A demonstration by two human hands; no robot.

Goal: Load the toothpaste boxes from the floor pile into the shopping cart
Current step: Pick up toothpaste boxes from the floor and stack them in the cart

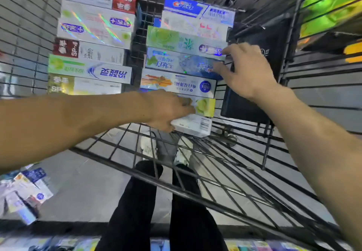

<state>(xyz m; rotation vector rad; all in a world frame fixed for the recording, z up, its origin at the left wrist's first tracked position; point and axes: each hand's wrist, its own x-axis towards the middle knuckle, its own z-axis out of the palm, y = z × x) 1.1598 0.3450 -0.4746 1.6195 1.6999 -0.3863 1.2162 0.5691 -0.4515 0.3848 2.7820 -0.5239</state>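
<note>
The left hand (168, 109) grips a white-and-yellow toothpaste box (197, 117), long axis crosswise, against the right-hand stack in the black wire shopping cart (215, 188); the right hand (244, 70), fingers spread, steadies that stack's ends.

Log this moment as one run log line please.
stage: placing | left hand: setting white-and-yellow box into right row | right hand: steadying blue box | cart: two rows | floor pile: remains

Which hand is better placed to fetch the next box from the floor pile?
Probably the left. The floor pile lies low on the person's left, the left hand side. The right hand reaches across the cart's right stack, farther away.
</note>
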